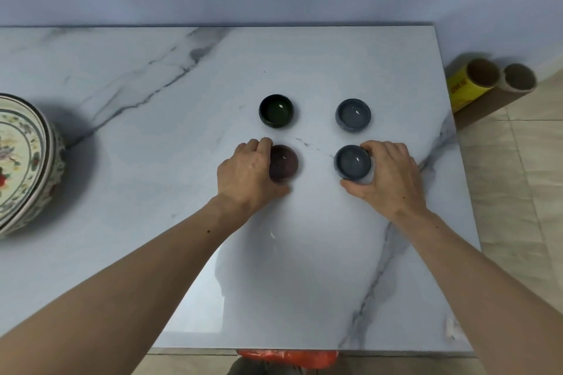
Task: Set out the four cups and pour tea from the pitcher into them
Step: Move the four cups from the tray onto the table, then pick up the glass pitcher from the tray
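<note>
Four small cups stand in a square on the marble table (152,161). The dark green cup (276,110) is far left and a grey-blue cup (353,114) is far right, both untouched. My left hand (246,173) wraps its fingers around the left side of the purple cup (284,162) at near left. My right hand (391,175) grips the near grey-blue cup (352,164) from its right side. Both held cups rest on the table. No pitcher is in view.
A large painted porcelain bowl (24,161) sits at the table's left edge. Two cardboard tubes (484,79) lean on the floor beyond the table's right edge. Something orange (289,358) shows below the near edge.
</note>
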Available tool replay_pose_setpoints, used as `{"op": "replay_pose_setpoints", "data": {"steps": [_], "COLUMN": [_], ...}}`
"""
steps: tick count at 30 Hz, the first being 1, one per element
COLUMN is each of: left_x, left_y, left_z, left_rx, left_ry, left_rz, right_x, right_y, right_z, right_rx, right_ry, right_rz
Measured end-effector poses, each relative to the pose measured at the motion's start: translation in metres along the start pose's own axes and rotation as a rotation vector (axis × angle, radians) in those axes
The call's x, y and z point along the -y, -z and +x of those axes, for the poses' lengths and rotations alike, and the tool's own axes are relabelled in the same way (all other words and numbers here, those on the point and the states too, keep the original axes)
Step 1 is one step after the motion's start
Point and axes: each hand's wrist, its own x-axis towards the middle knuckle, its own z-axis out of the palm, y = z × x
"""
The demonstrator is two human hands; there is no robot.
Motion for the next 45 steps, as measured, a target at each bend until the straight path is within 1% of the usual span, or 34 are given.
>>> {"op": "replay_pose_setpoints", "data": {"steps": [2,5,8,12,17,21,26,30,34,40,45], "left_x": [0.0,0.001,0.005,0.015,0.047,0.091,0.159,0.223,0.292,0.376,0.417], "left_y": [0.001,0.011,0.03,0.065,0.109,0.142,0.177,0.202,0.218,0.233,0.246], "left_z": [-0.001,-0.007,-0.016,-0.031,-0.056,-0.078,-0.104,-0.129,-0.158,-0.175,-0.166], "left_rx": [0.025,0.016,0.002,-0.028,-0.091,-0.1,-0.108,-0.113,-0.094,-0.06,-0.068], "left_ry": [0.015,0.04,0.016,0.012,0.078,0.155,0.225,0.248,0.233,0.282,0.288], "left_rz": [0.022,0.044,0.11,0.158,0.163,0.177,0.188,0.185,0.184,0.199,0.199], "right_x": [0.001,0.006,0.02,0.062,0.133,0.193,0.273,0.344,0.407,0.474,0.511], "right_y": [0.002,0.014,0.034,0.059,0.075,0.073,0.057,0.036,0.011,-0.022,-0.044], "right_z": [-0.001,-0.004,-0.005,-0.002,0.003,0.007,0.004,-0.006,-0.025,-0.038,-0.032], "right_rx": [0.033,0.069,0.032,0.034,0.073,0.138,0.153,0.147,0.121,0.114,0.15], "right_ry": [-0.006,0.011,0.081,0.199,0.369,0.453,0.526,0.533,0.526,0.512,0.531], "right_rz": [-0.039,-0.129,-0.186,-0.153,-0.168,-0.178,-0.151,-0.118,-0.083,-0.049,-0.082]}}
